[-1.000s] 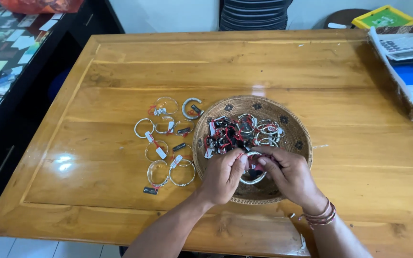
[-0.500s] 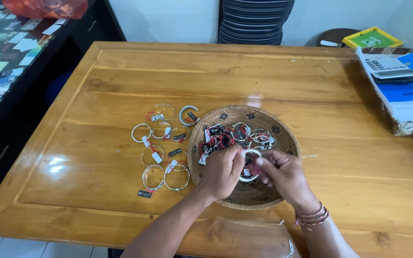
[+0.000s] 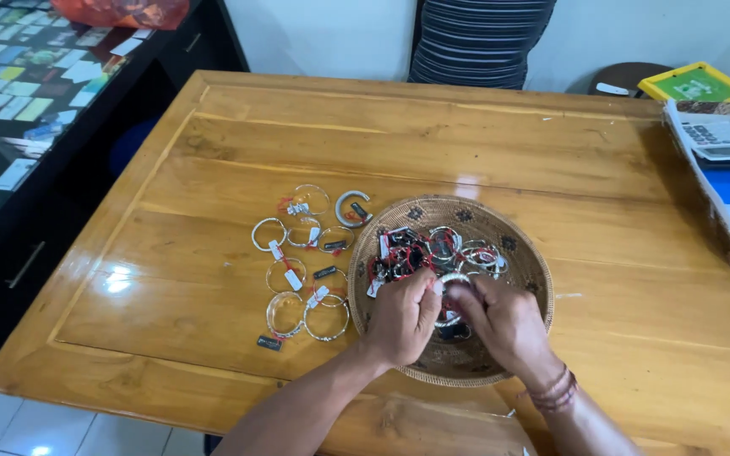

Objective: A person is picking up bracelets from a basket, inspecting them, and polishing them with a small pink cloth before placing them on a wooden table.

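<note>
Nearest to me I see the left hand and right hand close together over the basket, fingers pinching one silver bangle between them, then more bangles heaped behind, and loose bangles left on the table.

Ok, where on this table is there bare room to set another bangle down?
Bare wood lies along the far side of the table, beyond the woven basket, and right of the basket toward the calculator. It is crowded left of the basket, where the tagged bangles lie, and inside it under both hands.
</note>
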